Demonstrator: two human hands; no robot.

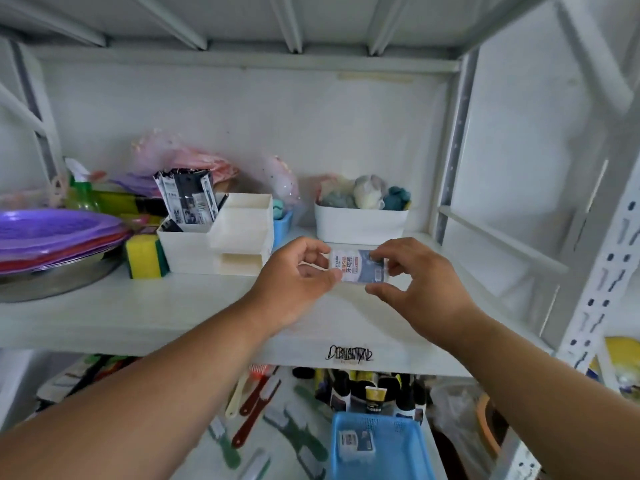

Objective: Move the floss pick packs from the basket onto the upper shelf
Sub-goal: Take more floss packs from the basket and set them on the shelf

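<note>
Both hands hold one floss pick pack (358, 266) above the upper shelf (173, 306), in front of the white bin (360, 221) of pompom-like balls. Left hand (294, 278): fingers curled, thumb and forefinger pinching the pack's left edge. Right hand (420, 282): fingers curled around the pack's right end, thumb below, forefinger on top. Whether the pack touches the shelf surface yet — cannot tell; it looks just above or just meeting it.

Below, on the lower shelf, the blue basket (408, 431) holds at least one more pack (356, 443), lying flat near its left wall. Judgement: task partway along; this pack near placement, the basket not yet emptied.

To the left on the upper shelf: white tiered organiser (239, 233), yellow-green sponge (145, 256), stack of purple plates (52, 233).

Risks from here:
- The pack is small, slick-looking plastic. Releasing one hand before it rests flat could let it tip or slide from the other pinch.
- Set too near the front lip, it may slip off and drop among the brushes (256, 407) on the lower shelf.
- Pushing it back hard could nudge the white bin just behind it.
- Reaching down for the next pack, a forearm could sweep the placed one off the edge.
</note>
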